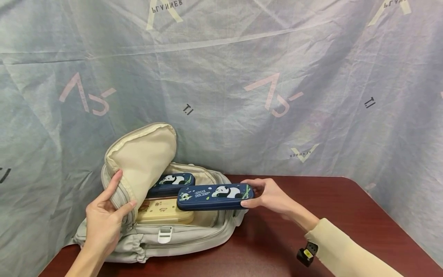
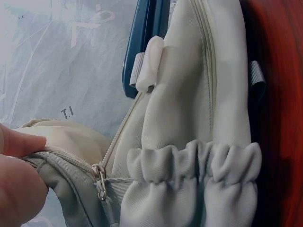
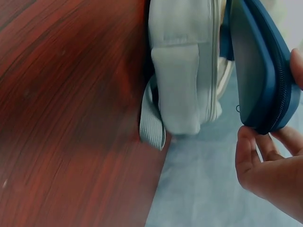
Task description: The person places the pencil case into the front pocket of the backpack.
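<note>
A pale grey-green backpack [image 1: 194, 248] lies on the table with its main compartment unzipped. My left hand [image 1: 104, 219] pinches the edge of its raised flap [image 1: 149, 150], thumb on the cream lining; the left wrist view shows the zipper pull [image 2: 100, 182] beside that grip. My right hand [image 1: 271, 198] holds a navy panda pencil case [image 1: 214, 197] by its right end, above the backpack's opening. In the right wrist view, the fingertips [image 3: 246, 135] touch the end of that case. Inside the backpack lie a second navy panda case [image 1: 173, 184] and a yellow case [image 1: 166, 211], partly covered.
The backpack stands on a dark red wooden table [image 1: 322, 200], whose surface extends to the right. Behind it hangs a grey printed cloth [image 1: 221, 96]. A small black device [image 1: 307, 254] is strapped at the right sleeve. A webbing strap [image 3: 152, 116] sticks out from the backpack.
</note>
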A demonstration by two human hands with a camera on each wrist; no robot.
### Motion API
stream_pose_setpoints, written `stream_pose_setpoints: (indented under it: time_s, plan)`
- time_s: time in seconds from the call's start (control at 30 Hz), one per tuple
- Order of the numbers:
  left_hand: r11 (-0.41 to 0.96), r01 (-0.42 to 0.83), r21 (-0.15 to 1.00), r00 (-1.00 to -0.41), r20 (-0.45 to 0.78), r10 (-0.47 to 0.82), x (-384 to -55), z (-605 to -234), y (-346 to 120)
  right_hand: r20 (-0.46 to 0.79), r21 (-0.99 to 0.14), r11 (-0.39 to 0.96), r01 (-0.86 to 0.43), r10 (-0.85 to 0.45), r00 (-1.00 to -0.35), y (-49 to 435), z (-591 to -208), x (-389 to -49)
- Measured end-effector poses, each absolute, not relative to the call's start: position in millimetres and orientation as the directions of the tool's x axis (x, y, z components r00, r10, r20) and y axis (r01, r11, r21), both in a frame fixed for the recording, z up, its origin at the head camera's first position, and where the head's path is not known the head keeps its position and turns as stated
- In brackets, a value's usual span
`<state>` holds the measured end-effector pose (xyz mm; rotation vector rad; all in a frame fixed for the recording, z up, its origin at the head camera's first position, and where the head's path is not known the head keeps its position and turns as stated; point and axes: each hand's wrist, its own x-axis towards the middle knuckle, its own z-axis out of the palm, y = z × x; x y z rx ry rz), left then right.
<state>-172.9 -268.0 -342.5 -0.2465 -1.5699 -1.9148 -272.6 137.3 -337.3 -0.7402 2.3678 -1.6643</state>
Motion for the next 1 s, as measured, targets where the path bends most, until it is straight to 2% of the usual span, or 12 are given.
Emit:
stream_pose_setpoints:
  time_s: [0.47, 1.0]
  plan:
    - [-0.097, 0.578, 0.810, -0.774, 0.506, -0.381, -173.2, -340.7, -267.4, 0.148, -0.930, 0.231, -0.287, -0.479, -0.865, 84.8, -340.7, -272.6]
    - [-0.113, 0.603, 0.790, -0.758, 0.523, -0.390, -172.9, -338.9, -266.8, 0.142, -0.928, 0.238, -0.286, -0.482, -0.864, 52.0, -346.1, -276.1]
